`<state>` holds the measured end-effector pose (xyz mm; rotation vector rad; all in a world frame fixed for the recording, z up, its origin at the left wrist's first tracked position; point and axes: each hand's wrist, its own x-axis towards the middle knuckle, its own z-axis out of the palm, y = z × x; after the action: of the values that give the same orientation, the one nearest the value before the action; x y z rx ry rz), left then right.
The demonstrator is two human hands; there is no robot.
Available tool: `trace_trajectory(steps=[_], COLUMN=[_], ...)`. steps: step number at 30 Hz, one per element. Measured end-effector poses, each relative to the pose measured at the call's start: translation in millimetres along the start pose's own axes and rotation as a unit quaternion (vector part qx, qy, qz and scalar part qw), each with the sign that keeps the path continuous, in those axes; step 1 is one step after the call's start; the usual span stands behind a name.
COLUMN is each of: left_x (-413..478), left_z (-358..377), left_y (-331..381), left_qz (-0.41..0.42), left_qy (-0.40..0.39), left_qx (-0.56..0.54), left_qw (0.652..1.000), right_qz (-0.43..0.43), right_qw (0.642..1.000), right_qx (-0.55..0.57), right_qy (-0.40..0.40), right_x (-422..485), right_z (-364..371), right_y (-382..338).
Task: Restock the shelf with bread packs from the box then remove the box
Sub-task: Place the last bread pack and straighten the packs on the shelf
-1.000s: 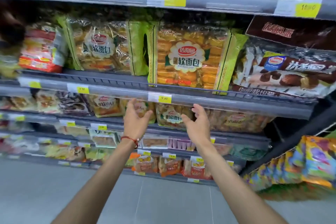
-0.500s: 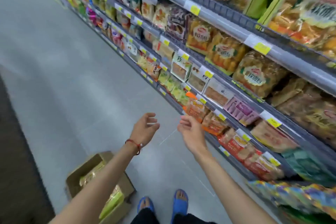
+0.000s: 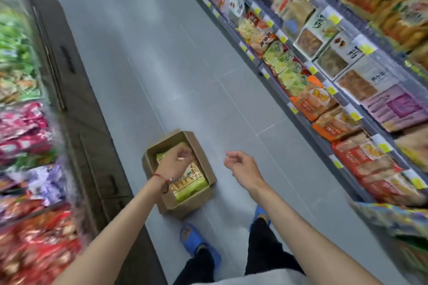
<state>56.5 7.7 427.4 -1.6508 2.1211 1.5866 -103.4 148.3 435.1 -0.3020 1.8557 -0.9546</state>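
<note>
Both empty, it seems | left grip (image 3: 174,162) loosely curled over box (image 3: 192,203) | right grip (image 3: 240,164) relaxed, half-open

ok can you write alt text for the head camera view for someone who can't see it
An open cardboard box holding green-and-gold bread packs sits on the grey aisle floor below a standing person. Their left hand shows over the box and their right hand beside it, both loosely curled and empty. Stocked shelves run along the right.
</note>
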Motion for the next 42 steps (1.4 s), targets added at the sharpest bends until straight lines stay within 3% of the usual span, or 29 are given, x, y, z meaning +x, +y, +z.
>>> trace_trajectory(steps=[10, 14, 21, 31, 37, 42], left_x=[47.0, 86.1, 160.2, 306.5, 405.3, 477.2], left_z=[-39.6, -37.1, -27.0, 25.6, 65.5, 84.4], left_y=[-106.3, -135.7, -200.7, -344.7, -430.2, -487.8], left_qz=[-0.067, -0.09, -0.131, -0.13, -0.106, -0.124], left_qy=[-0.041, -0.054, -0.067, -0.134, -0.156, -0.126], left_qx=[0.05, 0.058, 0.086, 0.187, 0.27, 0.275], left_qw=[0.996, 0.993, 0.985, 0.964, 0.944, 0.945], right_qz=[0.122, 0.158, 0.202, 0.332, 0.396, 0.449], right_qw=[0.99, 0.981, 0.973, 0.941, 0.917, 0.887], right_qx=[0.068, 0.093, 0.044, 0.04, 0.024, 0.066], right_qy=[-0.015, -0.059, -0.1, -0.052, 0.044, 0.085], right_x=[24.2, 63.6, 166.5, 304.3, 384.1, 436.1], right_z=[109.2, 137.2, 189.3, 265.5, 313.9, 347.2], right_y=[35.1, 39.8, 73.2, 200.9, 309.6, 387.3])
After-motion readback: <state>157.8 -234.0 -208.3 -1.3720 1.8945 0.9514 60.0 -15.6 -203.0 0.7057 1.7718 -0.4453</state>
